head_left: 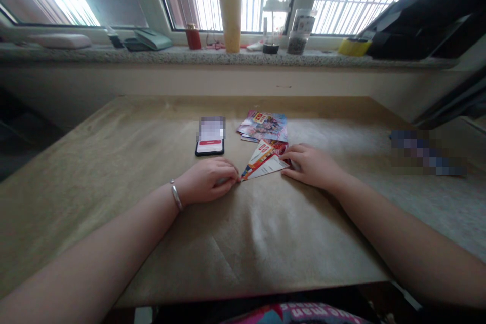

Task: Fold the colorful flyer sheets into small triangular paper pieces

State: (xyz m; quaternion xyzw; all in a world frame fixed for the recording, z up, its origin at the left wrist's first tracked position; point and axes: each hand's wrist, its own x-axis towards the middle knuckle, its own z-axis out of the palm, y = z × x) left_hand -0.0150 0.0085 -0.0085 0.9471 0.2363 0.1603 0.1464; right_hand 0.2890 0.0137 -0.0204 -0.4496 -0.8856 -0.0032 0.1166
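Note:
A folded sheet of printed paper, white with orange and red print, lies on the brown table covering between my hands. Its left end tapers to a sharp point, which the fingertips of my left hand pinch. At the paper's wider right end, my right hand has its thumb and fingers closed on the edge. A stack of colourful printed sheets rests just behind the folded paper. To the left of the stack lies a phone with its screen lit.
On the stone windowsill stand a tall cup with a pale yellow drink, a red jar, a clear container and a yellow object. A blurred dark item lies at the table's right.

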